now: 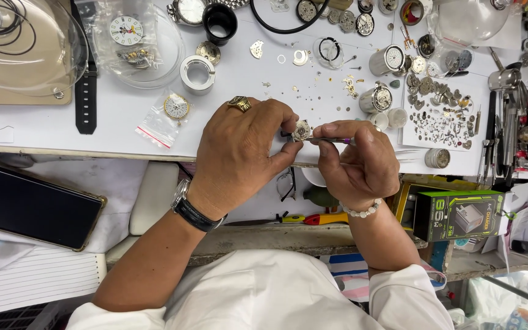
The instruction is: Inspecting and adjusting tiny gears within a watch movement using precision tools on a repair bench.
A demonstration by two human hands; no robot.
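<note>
My left hand (242, 153) wears a gold ring and a wristwatch, and its fingertips pinch a small round watch movement (301, 129) just above the white bench top (123, 119). My right hand (359, 162), with a bead bracelet at the wrist, grips thin metal tweezers (328, 140) whose tip touches the movement's right side. Both hands meet near the bench's front edge.
Tiny gears and screws (441, 119) lie scattered at the right beside metal cups and hand tools. A black watch strap (85, 91), a bagged dial (175, 108), a metal ring (197, 74) and clear domes sit left. A tablet (29, 205) and a green box (459, 214) lie lower.
</note>
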